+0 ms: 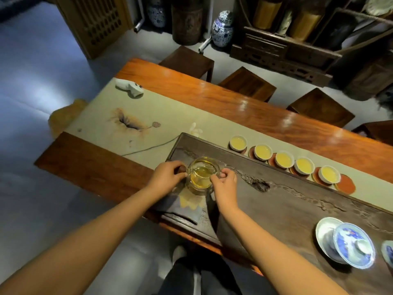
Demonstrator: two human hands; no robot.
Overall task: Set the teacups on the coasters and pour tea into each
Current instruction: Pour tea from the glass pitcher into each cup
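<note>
The left hand (168, 174) and the right hand (224, 179) pinch the rim of the glass pitcher (201, 175) from both sides. It stands on the tea tray (287, 201). The five full teacups (284, 159) are further right, nearer the right hand; one coaster (345, 185) is bare.

5 teacups (284, 159) on coasters (345, 183)

Yellow tea in five white cups (284, 159), reddish coasters (345, 183), blue-and-white gaiwan (353, 244), perhaps floral, dark tray (297, 205).
</note>
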